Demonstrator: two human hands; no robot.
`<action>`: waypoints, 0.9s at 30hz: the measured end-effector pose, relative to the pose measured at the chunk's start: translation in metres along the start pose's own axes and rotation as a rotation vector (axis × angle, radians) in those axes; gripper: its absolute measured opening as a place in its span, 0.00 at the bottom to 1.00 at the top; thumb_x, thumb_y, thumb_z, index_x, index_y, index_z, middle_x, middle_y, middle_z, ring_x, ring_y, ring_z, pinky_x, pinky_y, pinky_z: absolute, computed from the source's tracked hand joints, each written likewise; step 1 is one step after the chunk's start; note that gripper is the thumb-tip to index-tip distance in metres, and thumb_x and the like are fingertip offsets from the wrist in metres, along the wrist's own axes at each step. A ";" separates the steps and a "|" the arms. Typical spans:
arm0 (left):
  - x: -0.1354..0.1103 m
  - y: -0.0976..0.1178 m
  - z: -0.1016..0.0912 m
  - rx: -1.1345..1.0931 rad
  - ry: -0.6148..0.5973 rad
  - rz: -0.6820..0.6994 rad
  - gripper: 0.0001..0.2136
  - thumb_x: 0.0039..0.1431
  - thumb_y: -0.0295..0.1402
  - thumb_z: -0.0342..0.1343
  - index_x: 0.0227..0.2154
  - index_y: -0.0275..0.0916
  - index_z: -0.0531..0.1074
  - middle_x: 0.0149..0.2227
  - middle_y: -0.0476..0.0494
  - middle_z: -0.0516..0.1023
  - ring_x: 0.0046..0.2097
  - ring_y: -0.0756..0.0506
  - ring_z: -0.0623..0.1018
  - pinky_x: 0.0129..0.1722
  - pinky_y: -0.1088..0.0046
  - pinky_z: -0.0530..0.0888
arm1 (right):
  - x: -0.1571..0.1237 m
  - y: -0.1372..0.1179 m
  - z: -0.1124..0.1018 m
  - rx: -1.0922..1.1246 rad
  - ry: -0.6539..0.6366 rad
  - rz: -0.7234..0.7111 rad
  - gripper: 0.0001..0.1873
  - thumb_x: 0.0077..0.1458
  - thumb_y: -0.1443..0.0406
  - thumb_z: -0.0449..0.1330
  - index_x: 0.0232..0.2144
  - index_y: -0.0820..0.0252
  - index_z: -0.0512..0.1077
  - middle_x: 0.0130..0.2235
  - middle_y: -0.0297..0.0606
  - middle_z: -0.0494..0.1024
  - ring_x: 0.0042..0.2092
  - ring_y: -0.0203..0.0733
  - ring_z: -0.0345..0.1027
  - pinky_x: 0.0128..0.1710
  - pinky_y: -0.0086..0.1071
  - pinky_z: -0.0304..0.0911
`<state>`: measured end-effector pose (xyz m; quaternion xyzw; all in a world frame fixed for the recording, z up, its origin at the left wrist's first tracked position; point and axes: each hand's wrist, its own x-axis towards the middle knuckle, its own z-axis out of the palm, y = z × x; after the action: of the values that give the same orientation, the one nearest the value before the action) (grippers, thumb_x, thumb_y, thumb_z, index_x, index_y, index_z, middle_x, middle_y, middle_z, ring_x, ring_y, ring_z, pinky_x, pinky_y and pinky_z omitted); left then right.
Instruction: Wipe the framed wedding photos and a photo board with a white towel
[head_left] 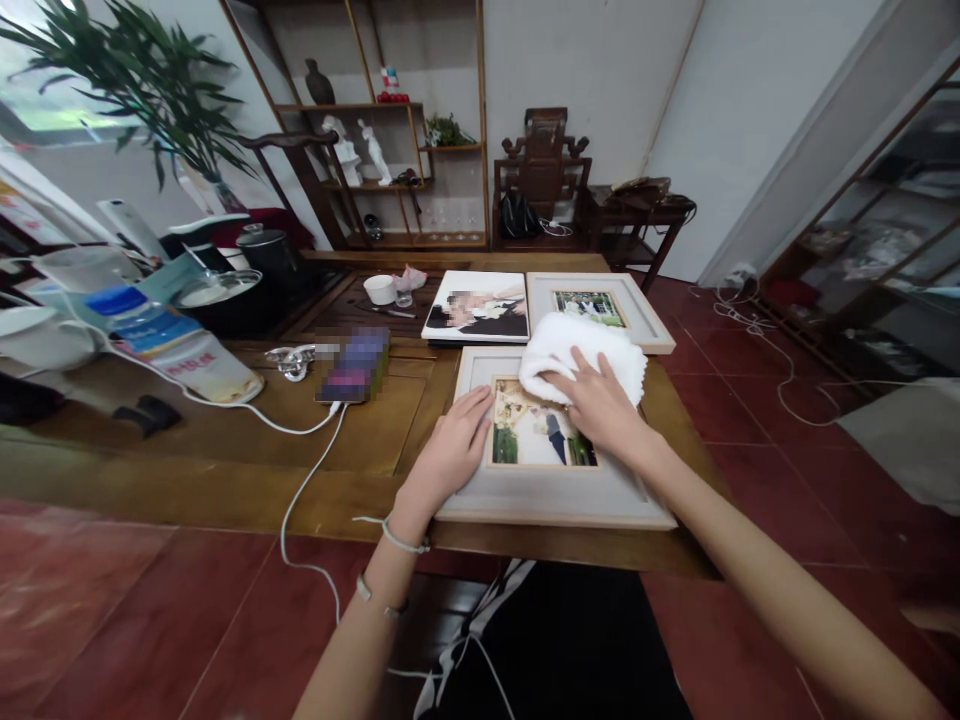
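Observation:
A light wooden picture frame (540,503) with a pale mat lies flat at the table's front edge. In its middle is a small photo (525,435) that shows greenery and a figure in dark trousers. My left hand (457,440) rests on the frame's left side, its fingers stretched out towards the photo. My right hand (600,405) holds a folded white towel (559,345) against the upper right part of the frame. Its fingers are spread over the cloth, and the thumb side is tucked by a fold. The towel hides the photo's top right corner.
Behind lie a second framed photo (645,310) and a white-edged picture panel (480,290). To the left are a phone (356,365) on a white cable (300,480), a tilted plastic bottle (187,350), a white cup (380,290) and a dark pot (266,260).

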<state>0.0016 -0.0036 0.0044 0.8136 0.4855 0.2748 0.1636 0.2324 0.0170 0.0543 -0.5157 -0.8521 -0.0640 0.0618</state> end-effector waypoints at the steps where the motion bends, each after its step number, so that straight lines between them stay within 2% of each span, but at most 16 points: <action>1: 0.000 -0.001 0.000 -0.003 0.005 0.004 0.20 0.67 0.32 0.43 0.59 0.34 0.63 0.62 0.37 0.63 0.64 0.42 0.62 0.63 0.56 0.61 | -0.003 -0.006 -0.003 0.010 -0.033 -0.015 0.37 0.46 0.81 0.49 0.59 0.58 0.62 0.63 0.45 0.62 0.65 0.61 0.43 0.60 0.61 0.42; 4: 0.000 -0.002 0.003 -0.006 0.018 0.019 0.19 0.66 0.31 0.43 0.59 0.36 0.63 0.62 0.37 0.64 0.64 0.42 0.62 0.62 0.56 0.62 | -0.030 -0.030 -0.021 0.070 -0.150 -0.080 0.37 0.45 0.81 0.48 0.58 0.57 0.64 0.62 0.45 0.63 0.65 0.62 0.46 0.58 0.62 0.46; 7: 0.000 -0.004 0.004 0.001 0.022 0.025 0.19 0.66 0.31 0.42 0.59 0.36 0.63 0.62 0.37 0.64 0.64 0.42 0.62 0.62 0.56 0.61 | -0.068 -0.055 -0.051 0.188 -0.293 -0.187 0.37 0.44 0.81 0.49 0.56 0.56 0.65 0.60 0.45 0.67 0.63 0.60 0.51 0.57 0.59 0.52; 10: 0.000 -0.004 0.004 0.018 0.013 0.022 0.19 0.67 0.31 0.42 0.59 0.35 0.62 0.62 0.37 0.63 0.64 0.42 0.61 0.63 0.56 0.61 | -0.098 -0.073 -0.076 0.294 -0.380 -0.257 0.40 0.41 0.80 0.50 0.57 0.53 0.64 0.61 0.42 0.65 0.62 0.58 0.54 0.57 0.58 0.56; 13: 0.000 -0.003 0.003 0.030 0.011 0.027 0.20 0.67 0.30 0.41 0.58 0.33 0.62 0.62 0.36 0.64 0.64 0.42 0.61 0.63 0.56 0.61 | -0.104 -0.080 -0.078 0.342 -0.400 -0.271 0.42 0.40 0.81 0.50 0.57 0.49 0.64 0.64 0.37 0.60 0.64 0.56 0.51 0.59 0.58 0.53; 16: 0.000 -0.003 0.003 0.029 0.014 0.032 0.19 0.67 0.31 0.41 0.58 0.33 0.63 0.62 0.35 0.64 0.64 0.41 0.62 0.63 0.55 0.61 | -0.089 -0.070 -0.058 0.335 -0.361 -0.228 0.43 0.40 0.81 0.48 0.59 0.51 0.62 0.64 0.37 0.60 0.65 0.54 0.46 0.61 0.56 0.50; 19: 0.000 -0.002 0.003 0.013 0.024 0.035 0.19 0.67 0.31 0.42 0.59 0.34 0.62 0.62 0.36 0.64 0.64 0.41 0.62 0.62 0.55 0.62 | -0.060 -0.043 -0.032 0.225 -0.218 -0.156 0.43 0.39 0.83 0.47 0.58 0.53 0.63 0.64 0.40 0.59 0.66 0.52 0.43 0.63 0.54 0.45; 23: -0.001 -0.001 0.002 0.008 0.012 0.014 0.19 0.67 0.31 0.43 0.59 0.35 0.63 0.62 0.37 0.63 0.64 0.41 0.62 0.62 0.55 0.62 | -0.012 -0.003 -0.011 -0.009 -0.026 0.026 0.44 0.39 0.86 0.45 0.58 0.55 0.63 0.66 0.40 0.54 0.67 0.59 0.38 0.61 0.65 0.37; 25: -0.001 -0.001 0.001 0.009 0.007 0.010 0.19 0.67 0.31 0.43 0.59 0.35 0.63 0.62 0.37 0.63 0.64 0.41 0.61 0.62 0.55 0.62 | 0.008 0.006 -0.008 -0.054 -0.006 0.080 0.45 0.39 0.86 0.44 0.59 0.58 0.61 0.66 0.42 0.55 0.67 0.62 0.38 0.59 0.67 0.38; 27: -0.001 -0.001 0.001 0.009 0.008 0.013 0.19 0.67 0.31 0.43 0.59 0.35 0.63 0.62 0.37 0.63 0.64 0.42 0.61 0.62 0.55 0.62 | 0.016 0.003 -0.008 -0.049 -0.049 0.064 0.43 0.40 0.86 0.45 0.59 0.59 0.61 0.65 0.44 0.57 0.66 0.63 0.40 0.58 0.65 0.42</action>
<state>0.0015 -0.0037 0.0028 0.8164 0.4820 0.2771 0.1563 0.2283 0.0313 0.0649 -0.5457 -0.8345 -0.0701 0.0305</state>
